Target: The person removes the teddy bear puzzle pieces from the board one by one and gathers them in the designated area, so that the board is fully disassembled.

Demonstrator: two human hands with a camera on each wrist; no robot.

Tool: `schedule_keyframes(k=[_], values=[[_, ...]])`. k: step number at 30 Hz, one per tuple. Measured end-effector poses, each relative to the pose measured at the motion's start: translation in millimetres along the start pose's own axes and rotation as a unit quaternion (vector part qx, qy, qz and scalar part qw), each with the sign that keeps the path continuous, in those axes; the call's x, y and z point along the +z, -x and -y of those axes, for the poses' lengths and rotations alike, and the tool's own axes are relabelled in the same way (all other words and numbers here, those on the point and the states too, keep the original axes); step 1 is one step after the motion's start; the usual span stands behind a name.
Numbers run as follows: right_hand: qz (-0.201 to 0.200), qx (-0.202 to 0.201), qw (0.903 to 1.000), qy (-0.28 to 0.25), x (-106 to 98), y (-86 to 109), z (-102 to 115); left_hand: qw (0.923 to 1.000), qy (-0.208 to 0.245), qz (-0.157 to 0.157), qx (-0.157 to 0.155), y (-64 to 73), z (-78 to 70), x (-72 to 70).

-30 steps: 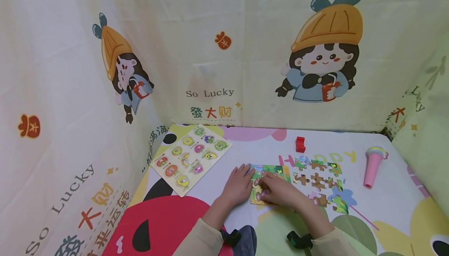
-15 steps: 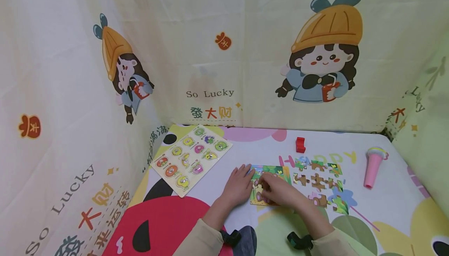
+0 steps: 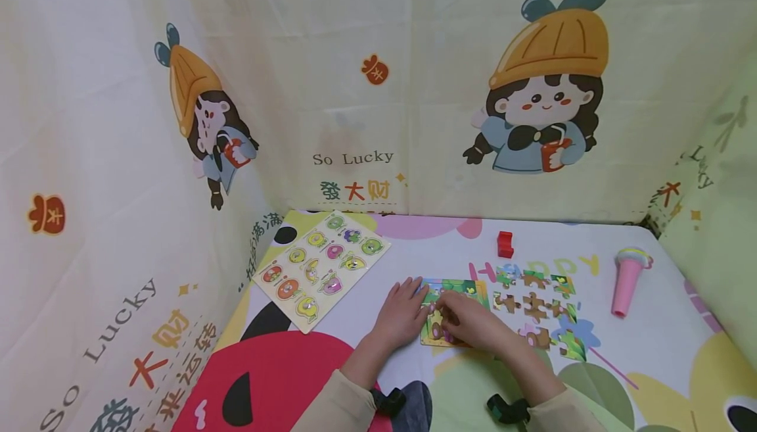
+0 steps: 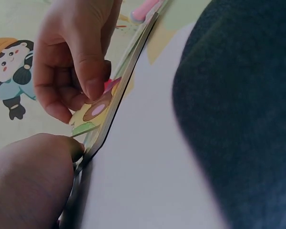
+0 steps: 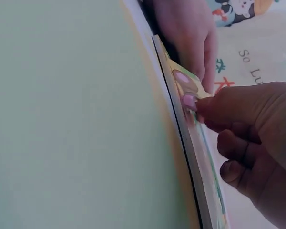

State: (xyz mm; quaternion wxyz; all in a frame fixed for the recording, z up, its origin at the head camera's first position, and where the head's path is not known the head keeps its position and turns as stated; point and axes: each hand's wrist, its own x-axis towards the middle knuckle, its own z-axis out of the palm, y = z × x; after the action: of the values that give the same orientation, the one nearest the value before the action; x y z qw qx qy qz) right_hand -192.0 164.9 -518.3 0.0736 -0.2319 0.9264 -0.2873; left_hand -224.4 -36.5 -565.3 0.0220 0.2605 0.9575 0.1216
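A jigsaw board (image 3: 483, 292) with a bright picture and an orange border lies flat in front of me. My left hand (image 3: 401, 313) rests along its left edge with fingers straight; in the left wrist view its thumb (image 4: 75, 149) is right at the board's corner. My right hand (image 3: 473, 321) is over the board, the last fingers curled in. Between its thumb and index finger it pinches a small puzzle piece (image 5: 189, 101) with a pink patch, tilted close over the board. The hand covers much of the picture.
Several loose puzzle pieces (image 3: 535, 307) lie in rows to the right of the board. Beyond them are a red block-like object (image 3: 505, 245) and a pink toy microphone (image 3: 628, 284). A fruit picture board (image 3: 322, 271) lies at the back left, before the fabric walls.
The right hand's fingers have shifted slightly upward over the board, and more of the picture shows beneath them. My left hand stays in place.
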Motion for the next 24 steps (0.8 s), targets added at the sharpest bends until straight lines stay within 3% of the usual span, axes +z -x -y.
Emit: schedule_keyframes(k=[7,15,20,24], values=[[-0.015,0.052,0.9985,-0.011,-12.7,12.3,-6.5,0.9999,-0.008,-0.012,0.002,0.9,0.3,1.3],[-0.036,0.085,0.9957,-0.008,-36.1,46.9,-38.8,0.9996,0.025,-0.007,-0.011,3.3,-3.0,-5.1],[-0.062,0.064,0.996,0.009,-48.3,70.3,-60.0,0.9986,0.048,-0.011,-0.021,2.1,-2.3,-6.1],[-0.05,0.07,0.9962,0.017,-52.6,79.0,-70.9,0.9973,0.062,-0.023,-0.033,1.8,-1.6,-4.9]])
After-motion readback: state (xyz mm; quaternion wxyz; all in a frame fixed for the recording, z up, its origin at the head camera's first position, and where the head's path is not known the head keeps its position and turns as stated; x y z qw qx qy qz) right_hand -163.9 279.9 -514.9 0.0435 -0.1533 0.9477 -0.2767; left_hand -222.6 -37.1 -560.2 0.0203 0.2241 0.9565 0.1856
